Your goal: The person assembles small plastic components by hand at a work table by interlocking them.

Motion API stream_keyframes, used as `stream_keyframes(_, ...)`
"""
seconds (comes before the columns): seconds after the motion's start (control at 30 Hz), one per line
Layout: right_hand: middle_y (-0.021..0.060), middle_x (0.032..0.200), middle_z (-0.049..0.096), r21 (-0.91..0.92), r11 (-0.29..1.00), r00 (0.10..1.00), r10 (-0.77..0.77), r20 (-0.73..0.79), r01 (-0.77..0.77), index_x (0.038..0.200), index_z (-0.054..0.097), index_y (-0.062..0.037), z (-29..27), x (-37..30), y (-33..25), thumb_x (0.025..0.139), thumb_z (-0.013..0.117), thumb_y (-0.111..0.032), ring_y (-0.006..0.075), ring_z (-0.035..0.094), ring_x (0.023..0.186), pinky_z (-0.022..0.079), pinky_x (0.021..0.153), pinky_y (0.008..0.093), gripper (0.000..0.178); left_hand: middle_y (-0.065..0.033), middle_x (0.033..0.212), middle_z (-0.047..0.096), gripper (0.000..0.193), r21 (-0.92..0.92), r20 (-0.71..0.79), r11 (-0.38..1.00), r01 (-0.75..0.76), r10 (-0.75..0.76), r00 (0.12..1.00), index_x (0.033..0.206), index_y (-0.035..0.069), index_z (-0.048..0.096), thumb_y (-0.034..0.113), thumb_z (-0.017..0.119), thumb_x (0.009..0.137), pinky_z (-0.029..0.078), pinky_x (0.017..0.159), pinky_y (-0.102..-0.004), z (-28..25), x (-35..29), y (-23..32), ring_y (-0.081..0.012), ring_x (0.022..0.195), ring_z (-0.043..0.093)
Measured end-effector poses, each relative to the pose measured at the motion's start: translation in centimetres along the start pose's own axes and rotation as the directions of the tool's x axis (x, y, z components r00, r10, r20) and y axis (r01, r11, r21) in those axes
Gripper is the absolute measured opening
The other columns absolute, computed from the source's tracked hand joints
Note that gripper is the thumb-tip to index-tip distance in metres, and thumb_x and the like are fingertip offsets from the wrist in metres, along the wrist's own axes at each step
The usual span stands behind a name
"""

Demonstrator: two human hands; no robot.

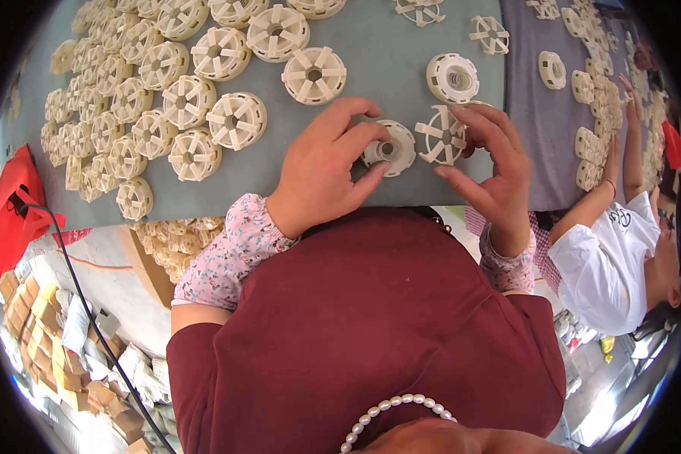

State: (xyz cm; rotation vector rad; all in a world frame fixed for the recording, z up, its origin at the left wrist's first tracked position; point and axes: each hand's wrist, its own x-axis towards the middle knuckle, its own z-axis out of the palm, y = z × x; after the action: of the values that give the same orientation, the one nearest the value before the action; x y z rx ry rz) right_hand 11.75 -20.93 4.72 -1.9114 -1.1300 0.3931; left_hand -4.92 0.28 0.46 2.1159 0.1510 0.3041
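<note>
Left fingers closed on white ring; right fingers pinching tilted spoked disc. Loose edge pinch could drop disc.

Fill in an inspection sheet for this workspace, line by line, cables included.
Surface: grey-green table top, bare between the parts.
Job's things: white ring by the left hand; open spoked frame by the right hand; second white ring just beyond.
Clutter: many round spoked pieces crowd the left side.
Hands: left thumb and fingers hold the white ring's left side; right thumb and fingers at the spoked frame's right side, grip unclear.
Cables: black cable at lower left.
Surroundings: cardboard boxes and red bag at left; co-worker in white shirt at right.
</note>
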Motion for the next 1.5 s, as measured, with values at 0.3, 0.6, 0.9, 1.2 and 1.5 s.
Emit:
stream_keyframes(0.3,0.0089,0.134,0.064,0.05,0.998,0.984,0.032,0.177,-0.041,0.139,0.068,-0.0072,1.1,0.2,-1.4,0.077,0.09,-0.007,0.0208,0.067,0.104,0.058,0.081,0.0313,0.066,-0.0116,0.141,0.057,0.045,-0.222,0.068,0.963,0.152,-0.141,0.988,0.127,0.006,0.068,0.004,0.079,0.084,0.057,0.077,-0.03,-1.2,-0.8,0.4,-0.0204,0.1,0.067)
stream_keyframes(0.6,0.0096,0.132,0.065,-0.028,1.0,0.994,0.01,0.112,-0.007,0.139,0.068,-0.0074,1.0,0.6,-1.5,0.078,0.089,-0.009,0.0211,0.067,0.102,0.058,0.077,0.0308,0.065,-0.0112,0.144,0.054,0.047,-0.35,0.082,0.911,0.217,-0.201,0.976,0.132,0.005,0.066,0.0,0.075,0.087,0.054,0.066,-0.024,-0.7,-0.9,0.5,-0.0093,0.081,0.063)
stream_keyframes(0.9,0.0081,0.134,0.065,-0.046,0.999,0.998,0.023,0.054,-0.021,0.138,0.069,-0.0084,0.3,0.1,-1.1,0.077,0.09,-0.008,0.0151,0.064,0.09,0.054,0.074,0.0276,0.064,-0.0105,0.139,0.059,0.042,-0.157,0.059,0.983,0.093,-0.084,0.995,0.125,0.007,0.071,0.002,0.08,0.084,0.051,0.062,-0.0262,0.2,-0.7,-0.1,-0.0098,0.071,0.061)
stream_keyframes(1.2,0.011,0.136,0.063,-0.025,0.997,0.963,-0.068,0.262,0.077,0.143,0.064,-0.0096,2.9,0.6,-0.7,0.078,0.087,-0.008,0.0329,0.067,0.115,0.059,0.094,0.0393,0.069,-0.0098,0.142,0.055,0.053,-0.326,0.098,0.92,0.217,-0.195,0.976,0.14,0.007,0.063,0.002,0.077,0.089,0.054,0.067,-0.0253,-0.4,-0.8,0.5,-0.0131,0.086,0.064)
stream_keyframes(1.5,0.0123,0.15,0.058,-0.404,0.901,0.971,-0.067,0.229,0.158,0.147,0.063,-0.0121,4.5,-1.3,-1.0,0.081,0.086,-0.02,0.0318,0.065,0.116,0.057,0.093,0.0391,0.071,-0.0109,0.144,0.06,0.063,-0.103,0.079,0.994,0.031,-0.022,0.997,0.144,0.01,0.062,0.01,0.083,0.085,0.06,0.08,-0.034,0.0,-0.2,0.2,-0.0248,0.101,0.07)
